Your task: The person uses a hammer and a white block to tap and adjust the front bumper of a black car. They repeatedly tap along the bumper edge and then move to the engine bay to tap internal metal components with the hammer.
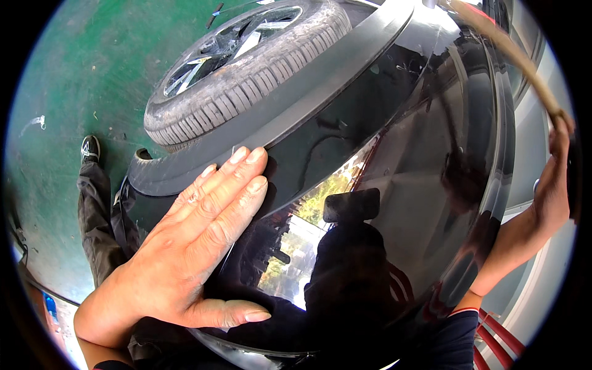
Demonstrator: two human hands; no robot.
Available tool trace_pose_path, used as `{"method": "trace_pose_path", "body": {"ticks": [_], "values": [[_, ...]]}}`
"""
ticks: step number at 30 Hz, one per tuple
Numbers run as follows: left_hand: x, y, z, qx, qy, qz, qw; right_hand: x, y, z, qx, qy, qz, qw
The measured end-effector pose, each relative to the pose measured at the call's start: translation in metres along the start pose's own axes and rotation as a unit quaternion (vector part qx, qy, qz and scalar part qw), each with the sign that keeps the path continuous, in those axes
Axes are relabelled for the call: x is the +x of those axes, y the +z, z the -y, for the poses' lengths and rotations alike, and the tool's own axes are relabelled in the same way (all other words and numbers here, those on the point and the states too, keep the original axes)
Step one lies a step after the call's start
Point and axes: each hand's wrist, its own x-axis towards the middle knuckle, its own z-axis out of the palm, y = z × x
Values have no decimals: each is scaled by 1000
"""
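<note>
My left hand lies on the glossy black car body panel, palm down. Its fingers are stretched out and the thumb is spread. The fingertips reach the edge of the matte dark wheel-arch trim. Beyond the trim stands a car wheel with a worn, dusty tyre and a spoked rim. At the far right my raised right hand is closed around the near end of a long, thin, wood-coloured stick. The stick runs away to the upper edge, where its far end is cut off.
Green floor spreads on the left, with small scraps on it. My trouser leg and dark shoe show beside the car. The shiny panel mirrors my silhouette and bright surroundings. Red bars stand at the lower right.
</note>
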Motion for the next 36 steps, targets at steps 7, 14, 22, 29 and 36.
{"method": "trace_pose_path", "body": {"ticks": [7,14,22,29,36], "values": [[1,2,-1,4,4,-5,1000,-2,11,10,-55,16,8,998],[1,3,-1,4,10,-12,1000,2,13,11,-68,1,2,998],[1,4,-2,7,19,-21,1000,-2,14,12,83,-23,-50,995],[1,4,-1,10,10,-13,1000,-1,16,8,60,-32,-8,998],[1,5,-2,7,14,-13,1000,2,31,26,12,21,-32,999]]}}
